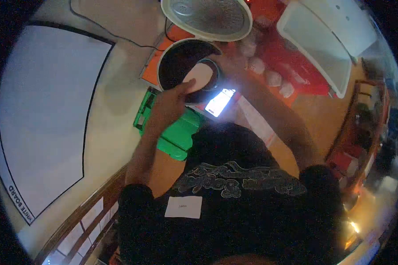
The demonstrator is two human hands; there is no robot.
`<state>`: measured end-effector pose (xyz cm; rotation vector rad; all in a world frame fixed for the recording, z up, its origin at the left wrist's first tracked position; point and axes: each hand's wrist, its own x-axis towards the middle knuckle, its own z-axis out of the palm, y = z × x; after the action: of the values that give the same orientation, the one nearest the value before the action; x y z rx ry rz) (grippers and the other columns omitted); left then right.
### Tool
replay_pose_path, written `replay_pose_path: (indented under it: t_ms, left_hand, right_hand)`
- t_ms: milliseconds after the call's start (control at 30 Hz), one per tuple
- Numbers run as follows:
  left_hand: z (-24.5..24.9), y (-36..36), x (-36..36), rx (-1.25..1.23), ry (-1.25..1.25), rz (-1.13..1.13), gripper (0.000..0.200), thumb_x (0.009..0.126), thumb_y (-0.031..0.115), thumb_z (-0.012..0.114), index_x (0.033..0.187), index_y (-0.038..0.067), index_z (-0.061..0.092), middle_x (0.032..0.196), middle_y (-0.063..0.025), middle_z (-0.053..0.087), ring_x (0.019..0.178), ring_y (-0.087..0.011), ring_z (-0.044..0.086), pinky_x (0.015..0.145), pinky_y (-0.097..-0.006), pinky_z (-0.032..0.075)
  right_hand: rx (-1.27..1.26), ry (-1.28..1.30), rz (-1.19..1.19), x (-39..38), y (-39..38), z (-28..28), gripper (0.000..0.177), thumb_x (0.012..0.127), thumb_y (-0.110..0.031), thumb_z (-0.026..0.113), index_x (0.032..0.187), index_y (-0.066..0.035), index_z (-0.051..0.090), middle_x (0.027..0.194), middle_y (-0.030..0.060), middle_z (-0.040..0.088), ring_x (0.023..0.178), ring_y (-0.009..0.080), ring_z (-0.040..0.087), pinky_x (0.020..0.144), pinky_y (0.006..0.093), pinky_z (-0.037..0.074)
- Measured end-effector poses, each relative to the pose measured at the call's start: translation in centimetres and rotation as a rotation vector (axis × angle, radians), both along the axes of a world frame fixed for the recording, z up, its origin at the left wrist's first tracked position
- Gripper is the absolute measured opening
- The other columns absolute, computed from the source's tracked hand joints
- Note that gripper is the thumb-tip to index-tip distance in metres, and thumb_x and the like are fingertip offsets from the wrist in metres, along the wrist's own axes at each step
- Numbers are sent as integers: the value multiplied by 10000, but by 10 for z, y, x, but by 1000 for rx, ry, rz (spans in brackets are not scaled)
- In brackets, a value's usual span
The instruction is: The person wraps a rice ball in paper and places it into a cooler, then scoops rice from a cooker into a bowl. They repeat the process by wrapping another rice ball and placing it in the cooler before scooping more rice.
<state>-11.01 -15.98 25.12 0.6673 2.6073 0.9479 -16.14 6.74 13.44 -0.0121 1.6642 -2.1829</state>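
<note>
My left hand (174,98) reaches over the near rim of an open rice cooker (162,56). Its fingers are closed on a pale, rounded flat piece (200,76), whose exact kind I cannot make out. This piece overlaps a round bowl with a bluish rim (217,73) inside the dark pot opening. On the bowl's right side is my right hand (231,64), dim and blurred, with its fingers seemingly at the rim. Tilted back behind the pot stands the cooker's lid (208,18). Whatever lies in the pot is too dark to see.
A phone with a lit screen (220,102) lies just before the cooker. Left of it sits a green plastic case (177,132). Several whitish round bundles (274,78) and a white bin (318,39) are at right. A whiteboard (48,110) hangs on the left wall.
</note>
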Motion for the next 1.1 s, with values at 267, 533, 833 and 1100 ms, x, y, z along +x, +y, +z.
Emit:
replay_pose_path:
  t_ms: [267, 533, 833, 1100]
  left_hand:
    - [-34, 12, -6, 246, 287, 43, 320, 992, 158, 436, 1269, 97, 582, 986, -113, 684, 772, -241, 665, 712, -341, 529]
    - [3, 28, 19, 966, -572, 633, 341, 1007, 248, 451, 1289, 79, 542, 760, 11, 538, 556, -77, 425, 519, -241, 406]
    - [-15, 30, 28, 671, -200, 471, 342, 1013, 219, 401, 1258, 40, 558, 901, -80, 630, 734, -138, 577, 682, -301, 490]
    - [12, 28, 25, 456, -574, 466, 322, 1007, 220, 419, 1247, 59, 561, 994, -154, 651, 843, -229, 645, 740, -355, 504]
  right_hand:
    - [-629, -230, -386, 8, -35, 40, 284, 914, -232, 467, 1092, -63, 609, 1003, 89, 665, 935, 202, 644, 843, 339, 523]
    - [-342, 358, -660, 21, -54, 35, 343, 971, -296, 449, 1189, -47, 539, 1105, 94, 626, 1033, 204, 614, 881, 338, 515]
    - [-587, 2, -647, 26, -62, 20, 347, 959, -335, 489, 1154, -55, 554, 1089, 80, 634, 999, 194, 619, 822, 323, 524]
    - [-323, 141, -653, 41, -26, 40, 389, 901, -370, 515, 1137, -67, 577, 1125, 100, 624, 1037, 230, 609, 915, 384, 495]
